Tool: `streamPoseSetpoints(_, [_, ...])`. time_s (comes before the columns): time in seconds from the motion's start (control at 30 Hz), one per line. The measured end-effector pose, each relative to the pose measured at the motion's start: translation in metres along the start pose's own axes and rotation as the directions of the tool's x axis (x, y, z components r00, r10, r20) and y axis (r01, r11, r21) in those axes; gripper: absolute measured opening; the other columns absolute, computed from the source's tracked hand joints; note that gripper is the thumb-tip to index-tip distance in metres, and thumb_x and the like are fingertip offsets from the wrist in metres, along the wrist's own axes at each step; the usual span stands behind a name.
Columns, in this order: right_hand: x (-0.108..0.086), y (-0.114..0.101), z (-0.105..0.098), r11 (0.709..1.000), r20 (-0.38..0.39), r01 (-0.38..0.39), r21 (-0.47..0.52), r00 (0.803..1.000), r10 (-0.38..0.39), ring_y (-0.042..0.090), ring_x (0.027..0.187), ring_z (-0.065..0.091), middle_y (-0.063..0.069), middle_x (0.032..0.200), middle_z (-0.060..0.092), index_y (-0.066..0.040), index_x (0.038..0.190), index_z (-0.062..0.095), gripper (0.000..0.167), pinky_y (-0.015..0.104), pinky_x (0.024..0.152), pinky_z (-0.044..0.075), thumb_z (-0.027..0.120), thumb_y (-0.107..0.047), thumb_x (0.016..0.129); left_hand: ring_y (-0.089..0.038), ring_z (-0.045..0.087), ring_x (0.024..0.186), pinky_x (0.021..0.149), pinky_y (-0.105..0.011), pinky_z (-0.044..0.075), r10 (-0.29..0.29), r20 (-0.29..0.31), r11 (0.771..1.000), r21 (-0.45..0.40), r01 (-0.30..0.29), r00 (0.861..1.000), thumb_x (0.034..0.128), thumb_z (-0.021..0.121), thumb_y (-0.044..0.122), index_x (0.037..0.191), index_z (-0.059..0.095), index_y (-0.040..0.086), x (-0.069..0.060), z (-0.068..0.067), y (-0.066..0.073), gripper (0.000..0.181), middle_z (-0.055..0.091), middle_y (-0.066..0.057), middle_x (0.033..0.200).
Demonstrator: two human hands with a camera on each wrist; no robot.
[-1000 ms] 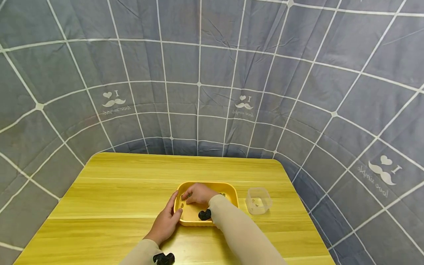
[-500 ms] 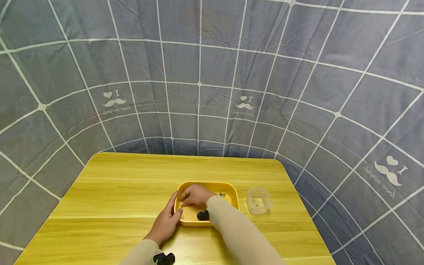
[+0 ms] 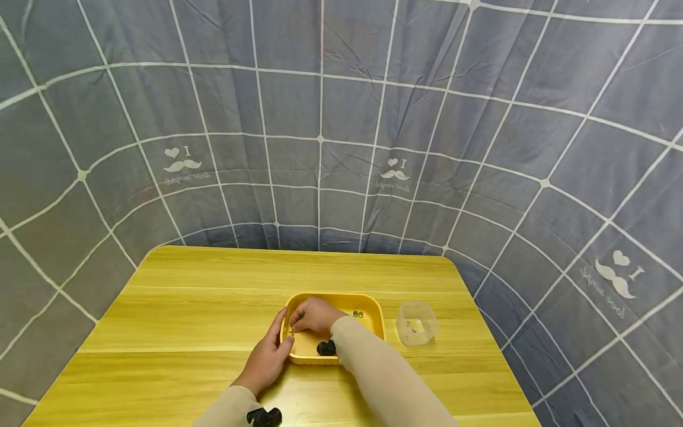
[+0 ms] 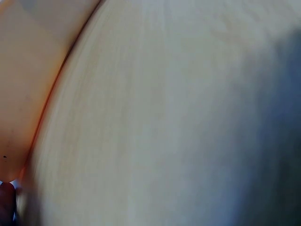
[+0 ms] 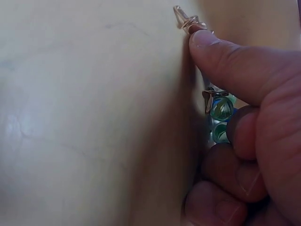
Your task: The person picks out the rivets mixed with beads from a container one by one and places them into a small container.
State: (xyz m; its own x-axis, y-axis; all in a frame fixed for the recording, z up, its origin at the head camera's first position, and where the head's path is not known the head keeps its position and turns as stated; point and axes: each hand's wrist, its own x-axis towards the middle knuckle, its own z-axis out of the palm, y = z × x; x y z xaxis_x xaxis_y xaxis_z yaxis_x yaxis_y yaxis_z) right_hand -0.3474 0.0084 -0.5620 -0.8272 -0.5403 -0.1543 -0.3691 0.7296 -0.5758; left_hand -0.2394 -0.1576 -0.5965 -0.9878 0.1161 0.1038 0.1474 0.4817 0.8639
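Note:
A yellow tray point(image 3: 336, 359) sits on the wooden table, my left hand point(image 3: 267, 359) gripping its left end, thumb at the near-left corner. My right hand point(image 3: 316, 315) is inside the tray at its left side, fingers curled. In the right wrist view, the thumb point(image 5: 216, 49) touches a small bent gold-coloured metal piece point(image 5: 190, 21); whether a finger pinches it from behind is hidden. Below the thumb lie another metal piece point(image 5: 207, 101) and green-swirled glass marbles point(image 5: 221, 109). More marbles point(image 3: 358, 314) lie at the tray's far right.
A clear plastic box point(image 3: 417, 324) with several small gold-coloured pieces point(image 3: 413, 330) stands right of the tray. The wooden table point(image 3: 176, 308) extends around both. Behind it hangs a grey-blue curtain point(image 3: 347, 160) with white grid lines.
My right hand has shifted slightly left and toward the near side inside the tray, and the marbles at the right have come into fuller view. The left hand stays on the tray.

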Motion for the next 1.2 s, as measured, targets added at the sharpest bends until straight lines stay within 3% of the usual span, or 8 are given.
streamPoseSetpoints(0.13, [0.002,0.003,-0.001,0.999,-0.003,0.007,-0.049,1.0,-0.007,0.0,0.074,0.057,-0.016,0.083,0.076,-0.022,0.088,0.084,0.005,0.015,0.076,0.048,0.084,-0.018,0.09,-0.045,0.056,0.138,0.113,-0.064,0.045,0.002,-0.009,1.0,0.003,-0.002,1.0,0.1094,0.056,0.029,0.169,0.024,0.028,0.002,0.003,0.0,0.068,0.05,-0.024,0.158])
streamPoseSetpoints(0.57, [0.001,0.007,-0.005,1.0,0.019,0.007,-0.01,1.0,-0.006,0.002,0.063,0.049,-0.015,0.075,0.072,-0.015,0.089,0.084,0.006,0.016,0.062,0.04,0.08,-0.015,0.093,-0.042,0.057,0.137,0.112,-0.063,0.046,-0.009,-0.019,1.0,-0.002,0.009,1.0,0.1087,0.057,0.028,0.169,0.025,0.028,0.006,0.007,0.002,0.069,0.052,-0.023,0.157])
streamPoseSetpoints(1.2, [0.002,0.005,0.002,0.997,-0.005,-0.032,-0.073,0.999,0.032,0.001,0.068,0.052,-0.016,0.079,0.073,-0.017,0.088,0.084,0.005,0.015,0.069,0.044,0.081,-0.017,0.092,-0.043,0.057,0.137,0.112,-0.064,0.045,0.019,-0.014,1.0,-0.006,-0.019,1.0,0.1089,0.057,0.03,0.169,0.025,0.029,0.005,0.008,-0.009,0.068,0.053,-0.024,0.156])
